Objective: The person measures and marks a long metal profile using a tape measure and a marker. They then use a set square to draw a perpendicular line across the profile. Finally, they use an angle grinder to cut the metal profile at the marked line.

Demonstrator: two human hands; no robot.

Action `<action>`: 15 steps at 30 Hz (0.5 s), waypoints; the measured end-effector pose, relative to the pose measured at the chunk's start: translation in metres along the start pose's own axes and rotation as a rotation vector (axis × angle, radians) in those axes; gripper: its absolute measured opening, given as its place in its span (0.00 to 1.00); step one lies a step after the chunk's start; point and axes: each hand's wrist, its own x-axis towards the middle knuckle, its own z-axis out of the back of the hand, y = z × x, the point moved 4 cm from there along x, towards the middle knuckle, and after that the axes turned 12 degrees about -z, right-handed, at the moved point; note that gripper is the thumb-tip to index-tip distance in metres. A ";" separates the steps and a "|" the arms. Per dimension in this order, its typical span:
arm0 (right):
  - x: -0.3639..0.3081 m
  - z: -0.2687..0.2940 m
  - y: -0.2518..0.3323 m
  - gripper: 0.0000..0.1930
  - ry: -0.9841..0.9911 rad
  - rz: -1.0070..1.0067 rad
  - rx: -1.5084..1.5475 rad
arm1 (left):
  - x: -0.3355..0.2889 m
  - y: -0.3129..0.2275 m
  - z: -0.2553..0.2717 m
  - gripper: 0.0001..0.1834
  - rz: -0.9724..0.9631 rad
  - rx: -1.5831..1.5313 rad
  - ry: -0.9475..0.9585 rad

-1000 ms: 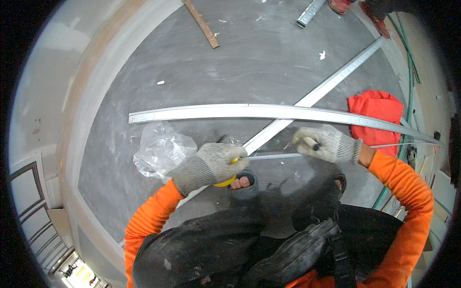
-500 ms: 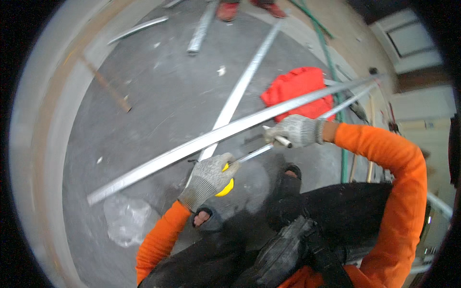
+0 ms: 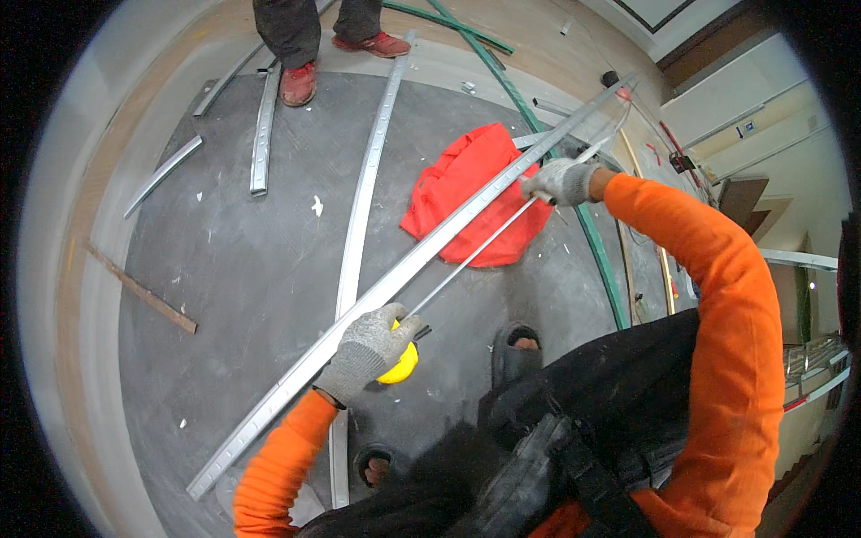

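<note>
My left hand (image 3: 363,354), in a grey knitted glove, is closed round a yellow tape measure (image 3: 401,367) beside a long silver metal channel (image 3: 269,408). The tape's thin blade (image 3: 471,257) stretches up and right to my right hand (image 3: 565,183). That gloved hand is closed on the blade and also holds a short, pale, pen-like stick whose exact kind I cannot make out. The channel slants across in front of me, passing just beyond my right hand. It crosses above a second metal channel (image 3: 359,215) and a red cloth (image 3: 462,184).
Another person's red shoes (image 3: 298,83) stand at the far side. Shorter metal pieces (image 3: 263,143) and a rusty strip (image 3: 143,289) lie on the grey floor (image 3: 242,260). Green bars (image 3: 596,260) and wooden strips (image 3: 665,273) run along the right.
My hands are farther apart, with more of the blade showing between them. The view has shifted, so the channel looks steeper and more of the other person's legs show.
</note>
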 end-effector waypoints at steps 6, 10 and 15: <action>0.003 0.012 -0.051 0.14 0.004 -0.160 0.036 | 0.048 0.008 0.056 0.28 0.219 -0.022 0.153; -0.001 -0.001 -0.115 0.17 -0.022 -0.171 0.066 | 0.102 -0.025 0.057 0.21 -0.123 0.105 0.110; 0.001 0.069 -0.024 0.19 -0.197 0.175 0.382 | 0.102 -0.063 0.088 0.16 -0.332 0.334 0.021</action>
